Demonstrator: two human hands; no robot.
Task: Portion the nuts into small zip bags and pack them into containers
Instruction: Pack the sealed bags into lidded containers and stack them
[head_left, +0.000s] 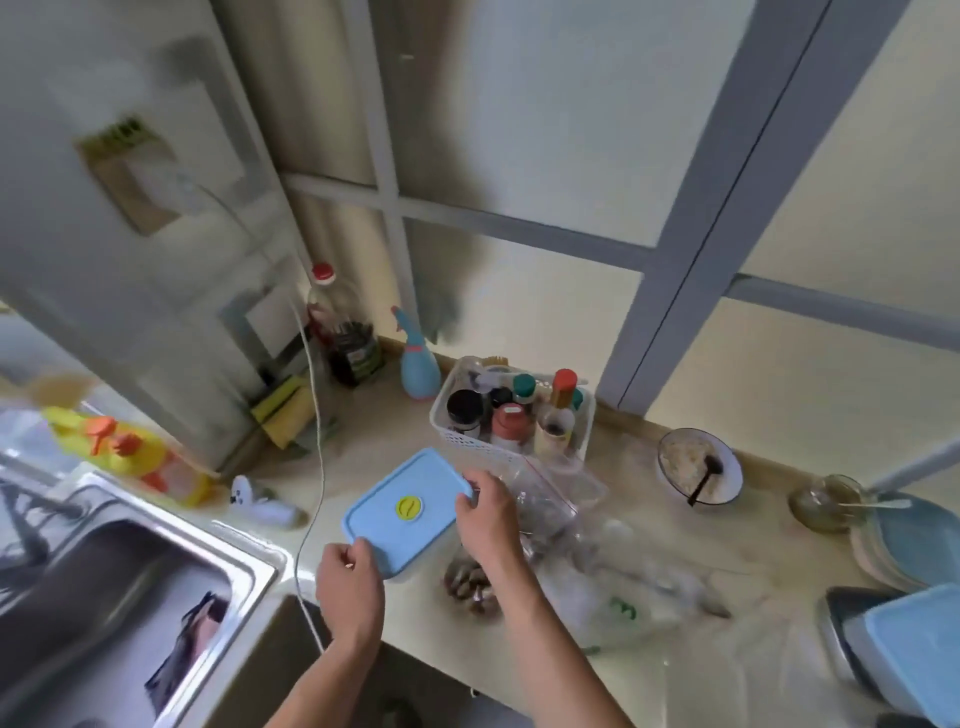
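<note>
- Container (408, 512): one box with a pale blue lid carrying a round yellow-green knob at its centre; it sits on the counter (363, 457) between the sink (130, 587) and the white basket (511, 415) of jars. Its long axis runs diagonally, from the near-left corner to the far-right corner.
- Left hand (349, 584): fingers curled round the near-left corner of the lid, thumb on top.
- Right hand (485, 514): fingers bent over the far-right corner of the lid, gripping its edge. The two hands thus hold opposite ends of the long axis, with the box lying between them; the left hand is the nearer to the body.
- Judgement: the lid is being pressed shut or lifted off; which of the two cannot be told, as the frame is blurred.
- Nuts (467, 584): one dark heap, just beside the box on its near-right side, partly hidden under the right forearm.
- Zip bags (545, 501): clear, crumpled, spread to the right of the box; their number cannot be counted.
- Second blue-lidded box (919, 654): one, at the far right edge, well apart.
- Bowls: two, a larger one (698, 467) holding a dark spoon and a smaller one (826, 501).
</note>
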